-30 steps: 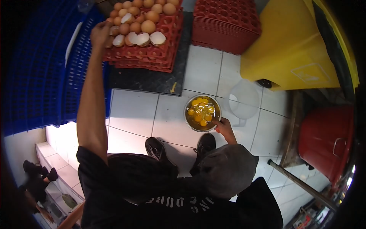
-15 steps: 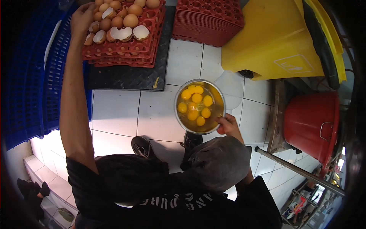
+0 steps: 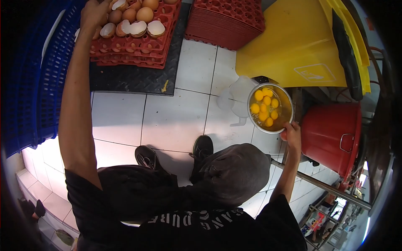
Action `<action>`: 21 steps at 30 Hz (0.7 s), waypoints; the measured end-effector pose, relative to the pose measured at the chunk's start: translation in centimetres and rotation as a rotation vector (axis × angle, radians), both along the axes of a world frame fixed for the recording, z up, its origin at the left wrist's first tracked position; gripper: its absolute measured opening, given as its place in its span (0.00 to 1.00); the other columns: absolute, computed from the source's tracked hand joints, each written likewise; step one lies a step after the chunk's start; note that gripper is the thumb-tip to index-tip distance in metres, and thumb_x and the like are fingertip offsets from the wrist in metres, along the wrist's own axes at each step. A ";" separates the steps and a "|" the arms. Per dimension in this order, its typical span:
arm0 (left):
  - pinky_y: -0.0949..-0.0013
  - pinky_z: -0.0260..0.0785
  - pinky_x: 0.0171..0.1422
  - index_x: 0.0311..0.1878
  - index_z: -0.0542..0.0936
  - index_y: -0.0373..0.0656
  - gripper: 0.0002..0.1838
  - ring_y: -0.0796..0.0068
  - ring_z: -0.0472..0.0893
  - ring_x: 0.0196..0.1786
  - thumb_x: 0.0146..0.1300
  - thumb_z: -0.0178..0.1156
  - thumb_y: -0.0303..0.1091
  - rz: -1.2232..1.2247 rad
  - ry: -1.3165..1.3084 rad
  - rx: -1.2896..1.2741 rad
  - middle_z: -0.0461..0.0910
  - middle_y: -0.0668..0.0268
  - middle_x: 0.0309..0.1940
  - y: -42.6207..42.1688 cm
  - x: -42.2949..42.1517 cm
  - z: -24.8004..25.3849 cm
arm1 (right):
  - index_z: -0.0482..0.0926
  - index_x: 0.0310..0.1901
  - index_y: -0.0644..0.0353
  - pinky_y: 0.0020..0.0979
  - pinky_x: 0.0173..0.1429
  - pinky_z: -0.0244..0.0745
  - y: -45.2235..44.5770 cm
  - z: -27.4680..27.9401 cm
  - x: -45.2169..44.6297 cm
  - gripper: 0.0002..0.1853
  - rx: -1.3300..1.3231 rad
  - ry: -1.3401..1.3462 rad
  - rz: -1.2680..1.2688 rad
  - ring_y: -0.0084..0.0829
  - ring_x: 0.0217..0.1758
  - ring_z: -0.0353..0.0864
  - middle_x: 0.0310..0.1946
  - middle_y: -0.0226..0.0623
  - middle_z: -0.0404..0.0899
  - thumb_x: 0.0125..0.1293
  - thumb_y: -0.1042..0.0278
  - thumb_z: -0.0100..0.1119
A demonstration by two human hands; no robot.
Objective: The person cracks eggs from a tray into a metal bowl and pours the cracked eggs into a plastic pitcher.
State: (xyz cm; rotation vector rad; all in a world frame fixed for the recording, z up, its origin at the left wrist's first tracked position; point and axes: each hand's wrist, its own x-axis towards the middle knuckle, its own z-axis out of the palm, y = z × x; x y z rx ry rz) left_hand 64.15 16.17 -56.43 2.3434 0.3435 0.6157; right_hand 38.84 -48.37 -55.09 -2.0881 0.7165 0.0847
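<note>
My left hand (image 3: pixel 93 16) is at the left edge of the stacked red egg trays (image 3: pixel 157 52), its fingers bent together and partly cut off by the top of the view; what they hold is hidden. Brown eggs (image 3: pixel 145 14) fill the top tray's back rows, and cracked half shells (image 3: pixel 155 28) line its front row. On the right, my right hand (image 3: pixel 293 133) is closed on the rim of a round metal bowl (image 3: pixel 286 102). Several whole yolks (image 3: pixel 264 108) lie in clear egg white inside it.
Blue crates (image 3: pixel 29 83) stand at the left. A stack of red trays (image 3: pixel 224 25) is beside a yellow bin (image 3: pixel 289 46). A translucent container (image 3: pixel 238 93) is behind the bowl, a red tub (image 3: pixel 328 136) right of it. A metal bar (image 3: pixel 322 184) crosses the lower right.
The bowl in my right hand came up closer, then moved right to near the red tub. My left hand stays by the egg trays, which have shifted left and up in the view.
</note>
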 end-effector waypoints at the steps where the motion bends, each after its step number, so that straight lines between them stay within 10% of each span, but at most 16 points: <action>1: 0.65 0.70 0.57 0.58 0.79 0.52 0.25 0.66 0.79 0.56 0.62 0.56 0.53 -0.009 0.021 -0.001 0.80 0.61 0.53 0.1 0.0 -0.1 | 0.76 0.25 0.64 0.24 0.15 0.50 -1.9 -1.0 0.3 0.08 -0.022 -0.017 -0.002 0.15 0.11 0.61 0.12 0.27 0.67 0.56 0.69 0.55; 9: 0.63 0.71 0.56 0.57 0.79 0.49 0.26 0.62 0.80 0.55 0.61 0.56 0.53 -0.010 -0.014 0.049 0.81 0.59 0.52 -0.4 -0.2 0.0 | 0.74 0.21 0.66 0.26 0.15 0.54 -4.5 -0.4 3.4 0.12 -0.188 0.030 0.104 0.20 0.11 0.65 0.10 0.32 0.68 0.54 0.67 0.56; 11: 0.63 0.72 0.54 0.50 0.80 0.40 0.17 0.59 0.81 0.50 0.59 0.61 0.37 0.090 -0.075 -0.100 0.82 0.52 0.46 -5.3 -2.9 3.1 | 0.75 0.21 0.68 0.28 0.15 0.58 -4.5 -0.1 4.5 0.13 -0.203 0.070 0.129 0.22 0.11 0.67 0.10 0.36 0.70 0.54 0.66 0.56; 16: 0.63 0.72 0.53 0.48 0.80 0.38 0.16 0.59 0.82 0.48 0.59 0.61 0.36 0.086 -0.055 -0.060 0.82 0.52 0.44 -6.8 -3.8 3.9 | 0.81 0.35 0.67 0.44 0.39 0.76 -3.0 1.5 6.7 0.20 -0.738 0.230 0.338 0.47 0.33 0.84 0.25 0.56 0.80 0.56 0.54 0.55; 21: 0.63 0.72 0.51 0.47 0.81 0.37 0.16 0.59 0.82 0.46 0.59 0.61 0.37 0.034 -0.069 0.004 0.83 0.52 0.42 -6.0 -3.0 2.9 | 0.82 0.36 0.63 0.48 0.46 0.76 1.0 3.8 7.9 0.20 -1.033 0.276 0.429 0.55 0.41 0.82 0.33 0.55 0.82 0.55 0.51 0.57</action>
